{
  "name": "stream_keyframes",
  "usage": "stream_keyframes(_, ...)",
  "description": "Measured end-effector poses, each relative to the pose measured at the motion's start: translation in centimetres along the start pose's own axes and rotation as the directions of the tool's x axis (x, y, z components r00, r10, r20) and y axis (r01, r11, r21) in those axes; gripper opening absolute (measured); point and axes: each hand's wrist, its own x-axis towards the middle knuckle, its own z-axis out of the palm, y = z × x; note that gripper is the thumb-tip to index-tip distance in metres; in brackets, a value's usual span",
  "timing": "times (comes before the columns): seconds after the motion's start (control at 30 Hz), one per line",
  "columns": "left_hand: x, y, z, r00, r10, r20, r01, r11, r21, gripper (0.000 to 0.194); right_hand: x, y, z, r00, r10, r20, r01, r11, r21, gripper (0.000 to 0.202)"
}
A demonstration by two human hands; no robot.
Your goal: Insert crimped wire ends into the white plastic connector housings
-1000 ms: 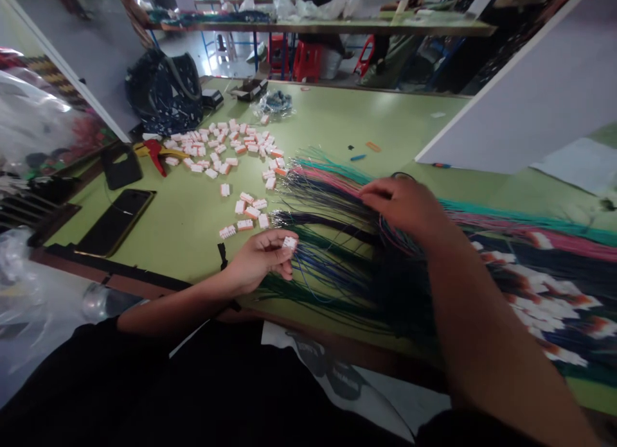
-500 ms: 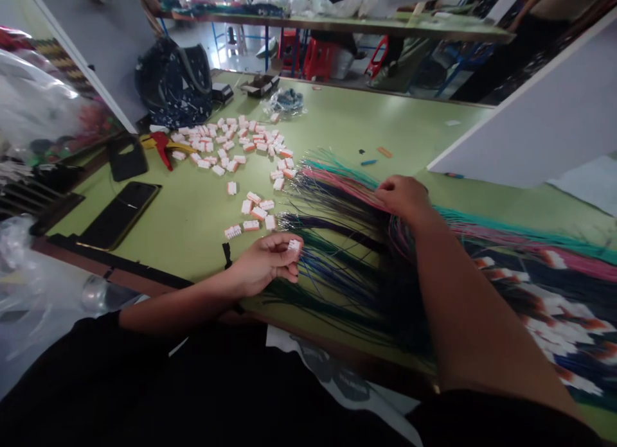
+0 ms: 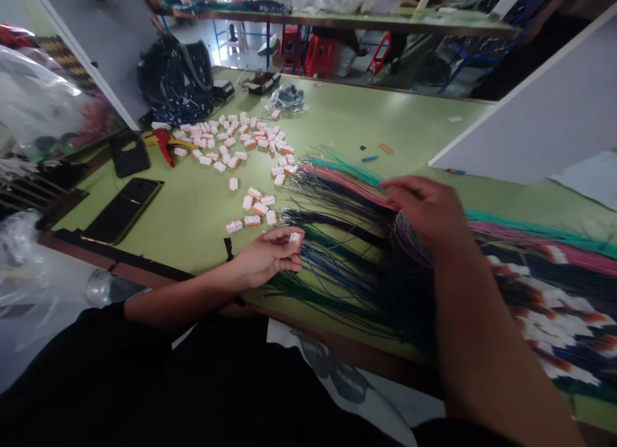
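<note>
Between the thumb and fingers of my left hand (image 3: 272, 255) is a small white connector (image 3: 295, 238), with thin blue wires running from it to the right. My right hand (image 3: 424, 206) is over the bundle of pink and teal wires (image 3: 347, 180), its fingers bent and close together; whether a wire is between them is too small to tell. Dark, green and blue wires (image 3: 337, 273) fan out below it. Loose white and orange connectors (image 3: 234, 184) lie in a pile and in small groups on the green table (image 3: 178, 209).
At the left lie a phone (image 3: 123, 209), a black case (image 3: 130, 155) and a red and yellow tool (image 3: 166, 145). A dark bag (image 3: 176, 81) stands behind them. Wired connectors (image 3: 554, 318) are heaped at the right, near a white partition (image 3: 525, 113).
My right hand has moved right and a little nearer to me, over the wires. My left hand, still holding the connector, has shifted slightly upward in view.
</note>
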Motion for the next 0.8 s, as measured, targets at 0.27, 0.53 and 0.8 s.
stream_keyframes(0.27,0.1,0.1,-0.1,1.000,-0.001,0.006,0.001,1.000,0.003,0.018,-3.3,-2.1,4.2,0.852,-0.359,0.381,0.241,0.915,0.323,0.024)
stream_keyframes(0.53,0.2,0.1,-0.1,0.999,0.002,0.050,-0.002,1.000,0.001,0.019,-4.3,-3.1,5.5,0.850,-0.451,0.272,0.408,0.891,0.199,0.016)
stream_keyframes(0.8,0.2,0.0,-0.2,0.998,0.017,0.058,-0.018,1.000,0.015,0.021,-5.0,-3.8,5.7,0.867,-0.415,0.277,0.439,0.898,-0.029,0.017)
